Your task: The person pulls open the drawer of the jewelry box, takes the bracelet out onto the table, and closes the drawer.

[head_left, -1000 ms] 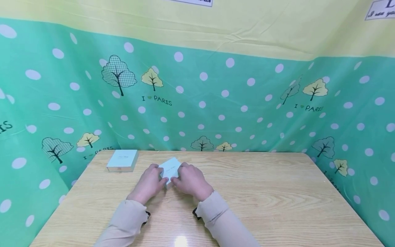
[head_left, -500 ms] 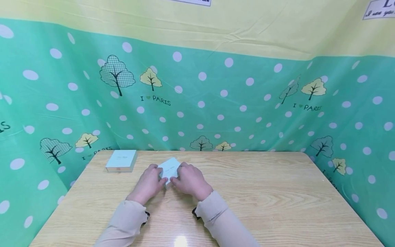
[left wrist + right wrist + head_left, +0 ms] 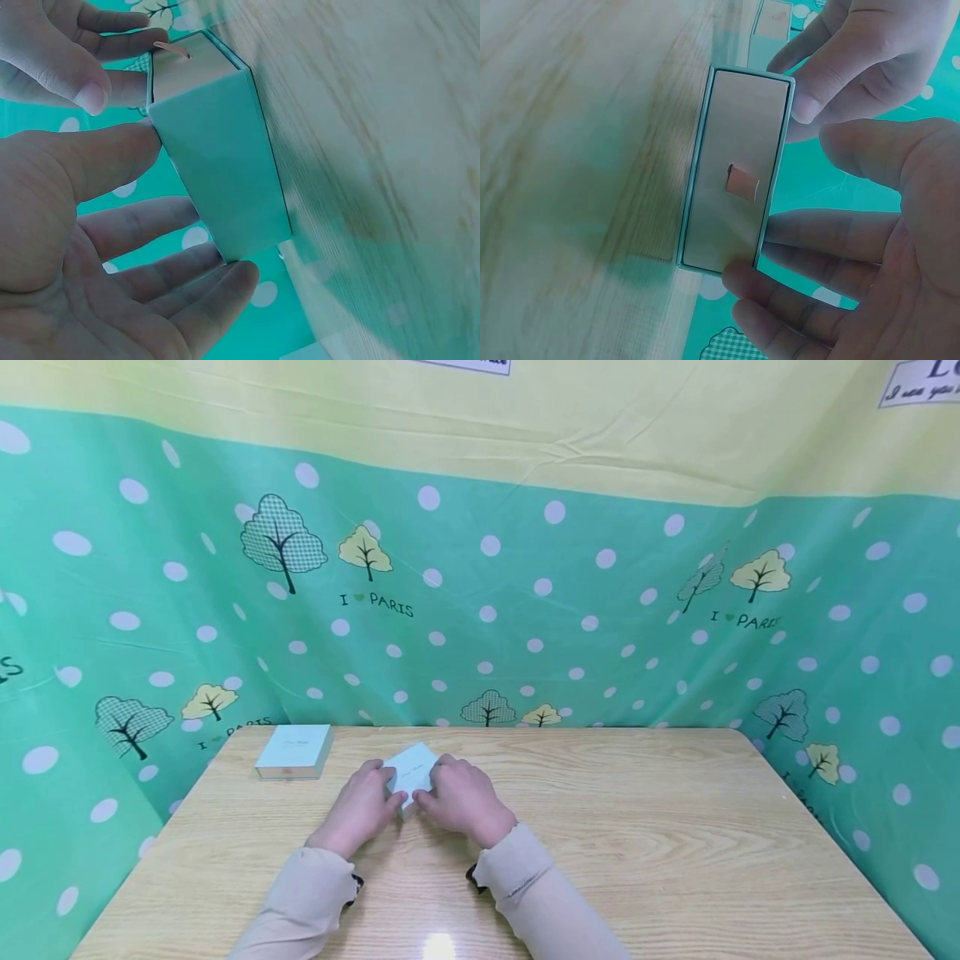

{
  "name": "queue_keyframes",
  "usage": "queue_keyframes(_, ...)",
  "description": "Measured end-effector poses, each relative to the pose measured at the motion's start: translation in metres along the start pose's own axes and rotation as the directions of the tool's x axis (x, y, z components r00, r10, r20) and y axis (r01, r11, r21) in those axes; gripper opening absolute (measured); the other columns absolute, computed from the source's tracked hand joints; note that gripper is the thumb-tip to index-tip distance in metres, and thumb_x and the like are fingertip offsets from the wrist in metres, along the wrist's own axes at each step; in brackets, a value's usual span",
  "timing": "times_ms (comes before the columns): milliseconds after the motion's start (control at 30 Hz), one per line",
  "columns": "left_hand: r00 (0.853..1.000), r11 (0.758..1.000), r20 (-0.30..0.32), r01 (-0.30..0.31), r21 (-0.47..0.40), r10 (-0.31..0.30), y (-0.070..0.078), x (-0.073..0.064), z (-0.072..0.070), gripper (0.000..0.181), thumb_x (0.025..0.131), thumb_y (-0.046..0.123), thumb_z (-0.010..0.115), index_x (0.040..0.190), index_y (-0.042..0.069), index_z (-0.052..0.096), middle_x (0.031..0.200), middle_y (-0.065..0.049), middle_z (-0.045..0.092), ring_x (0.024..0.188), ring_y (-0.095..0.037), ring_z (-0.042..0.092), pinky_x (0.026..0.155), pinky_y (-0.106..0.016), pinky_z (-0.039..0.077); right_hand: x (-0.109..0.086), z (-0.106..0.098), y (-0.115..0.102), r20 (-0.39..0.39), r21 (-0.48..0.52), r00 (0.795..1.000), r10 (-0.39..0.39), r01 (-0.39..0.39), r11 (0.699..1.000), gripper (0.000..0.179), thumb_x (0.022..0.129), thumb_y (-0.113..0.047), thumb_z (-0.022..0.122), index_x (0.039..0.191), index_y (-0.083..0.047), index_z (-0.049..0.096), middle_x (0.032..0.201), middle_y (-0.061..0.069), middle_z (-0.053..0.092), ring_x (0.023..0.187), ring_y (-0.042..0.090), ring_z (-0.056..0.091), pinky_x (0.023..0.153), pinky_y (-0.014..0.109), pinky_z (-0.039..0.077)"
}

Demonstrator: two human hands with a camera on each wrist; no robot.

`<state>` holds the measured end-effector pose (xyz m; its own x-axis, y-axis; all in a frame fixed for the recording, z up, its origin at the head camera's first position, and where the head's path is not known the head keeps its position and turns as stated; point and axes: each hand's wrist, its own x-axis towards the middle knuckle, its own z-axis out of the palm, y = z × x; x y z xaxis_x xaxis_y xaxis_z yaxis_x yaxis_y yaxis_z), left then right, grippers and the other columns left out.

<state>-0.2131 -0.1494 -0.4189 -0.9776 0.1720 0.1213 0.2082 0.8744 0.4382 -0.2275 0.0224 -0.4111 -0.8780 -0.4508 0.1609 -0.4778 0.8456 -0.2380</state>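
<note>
A small pale-blue drawer-style gift box [image 3: 411, 770] with faint lettering on its lid sits at an angle on the table between both hands. My left hand [image 3: 362, 810] grips its left side, fingertips along the edge and thumb at the near corner. On the other side, my right hand [image 3: 467, 797] holds it the same way, the two thumbs close together. In the right wrist view, a pink ribbon tab [image 3: 742, 184] stands out from the cream drawer front [image 3: 739, 127]. The left wrist view shows the plain teal side wall [image 3: 217, 165]. The drawer is pushed in.
A second pale-blue box [image 3: 296, 747] of the same kind lies at the table's back left corner. The wood-grain table [image 3: 660, 843] reaches back to a green polka-dot curtain [image 3: 570, 635]. Black straps show at both cuffs of the beige sleeves.
Both hands keep their hold on the gift box, which stays almost in place. The head view has shifted slightly, so the curtain and second box appear a little further left.
</note>
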Motion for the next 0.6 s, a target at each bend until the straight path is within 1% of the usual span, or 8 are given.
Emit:
queue_keyframes(333,1.0,1.0,-0.01,-0.023,0.022,0.023,-0.0005,0.0,0.001,0.045,0.088,0.019,0.068,0.12,-0.012,0.058,0.127,-0.033,0.049,0.116,-0.046,0.05,0.098,-0.054,0.042,0.0008,-0.0014,-0.0003,0.006,0.011,1.0,0.019,-0.019,1.0,0.035,0.09,-0.042,0.062,0.081,-0.009,0.068,0.09,0.002,0.06,0.066,0.013,0.05,0.055,0.026,0.044)
queue_keyframes(600,1.0,1.0,-0.009,-0.016,0.013,0.016,0.0006,-0.0005,-0.0001,0.047,0.088,0.019,0.069,0.12,-0.012,0.058,0.127,-0.032,0.049,0.116,-0.045,0.05,0.098,-0.054,0.042,0.0011,-0.0009,-0.0002,0.008,0.015,1.0,0.024,-0.024,1.0,0.036,0.09,-0.043,0.062,0.081,-0.008,0.067,0.088,0.002,0.059,0.065,0.013,0.048,0.054,0.025,0.042)
